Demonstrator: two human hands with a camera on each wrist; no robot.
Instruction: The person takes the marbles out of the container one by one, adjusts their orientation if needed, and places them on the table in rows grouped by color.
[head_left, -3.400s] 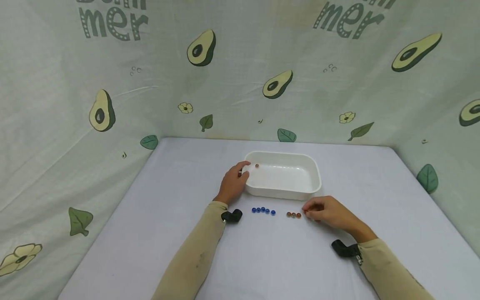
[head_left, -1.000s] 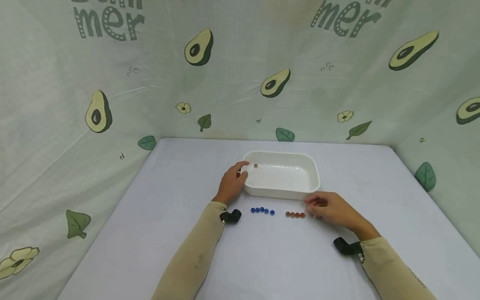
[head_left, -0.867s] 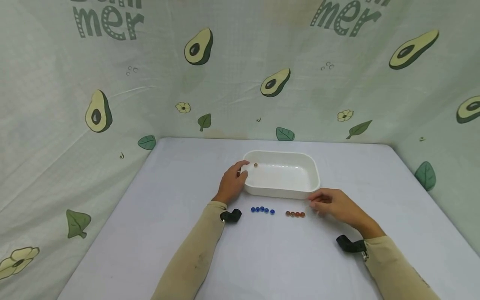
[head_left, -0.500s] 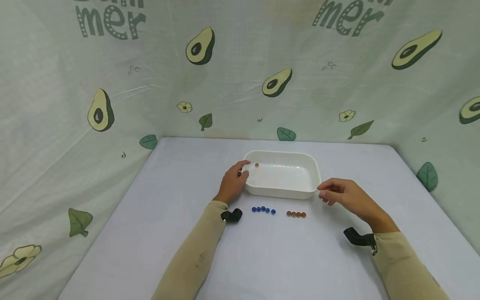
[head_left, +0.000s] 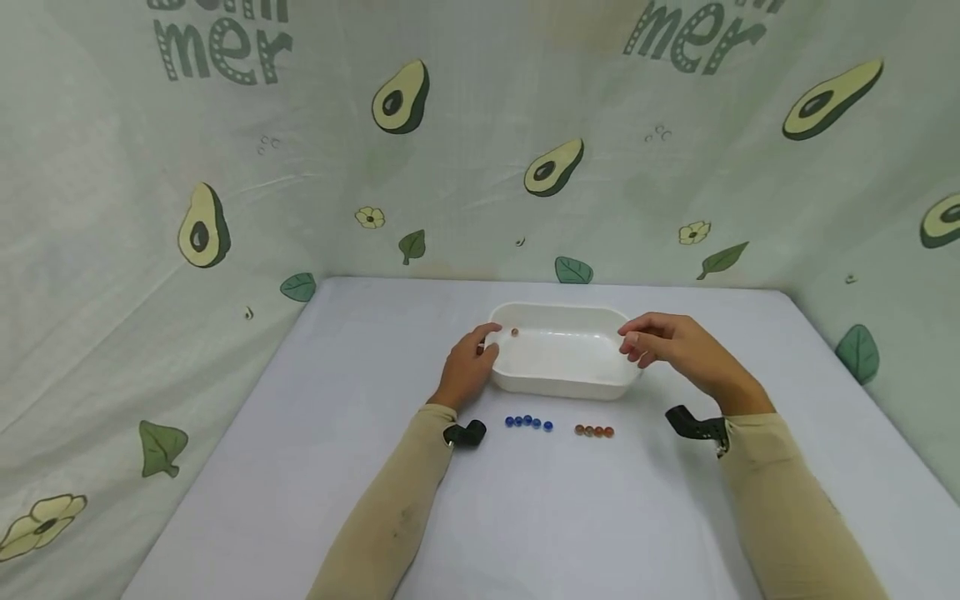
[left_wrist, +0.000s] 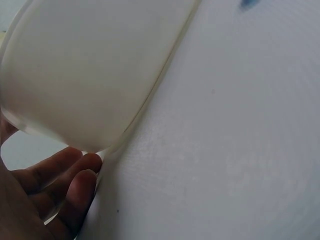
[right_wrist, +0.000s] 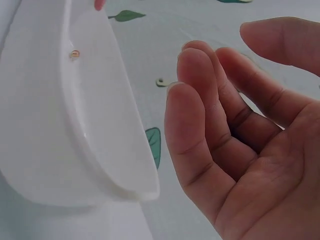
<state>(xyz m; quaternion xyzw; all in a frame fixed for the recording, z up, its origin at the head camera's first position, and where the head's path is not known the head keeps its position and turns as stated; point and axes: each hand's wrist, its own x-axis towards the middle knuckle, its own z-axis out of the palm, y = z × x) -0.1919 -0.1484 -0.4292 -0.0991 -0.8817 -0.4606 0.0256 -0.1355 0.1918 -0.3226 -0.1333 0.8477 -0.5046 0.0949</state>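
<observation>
A white rectangular tray [head_left: 555,387] stands on the table with one orange marble [head_left: 514,332] inside, near its left end. My left hand [head_left: 463,372] grips the tray's left end; in the left wrist view some fingertips lie against the outside of the wall. Over the tray's right end hovers my right hand [head_left: 678,346], and the right wrist view shows its loosely bent fingers [right_wrist: 185,125] holding nothing. In front of the tray lie a row of several blue marbles [head_left: 528,421] and, to their right, a row of several orange marbles [head_left: 598,432].
A white cloth covers the table [head_left: 360,350]. Behind and beside it hangs a pale green curtain [head_left: 465,167] printed with avocados and leaves. Each wrist carries a black camera mount.
My right hand added another orange marble to the right end of the orange row, let go, moved right, then rose to the tray's right end. The left hand stayed on the tray.
</observation>
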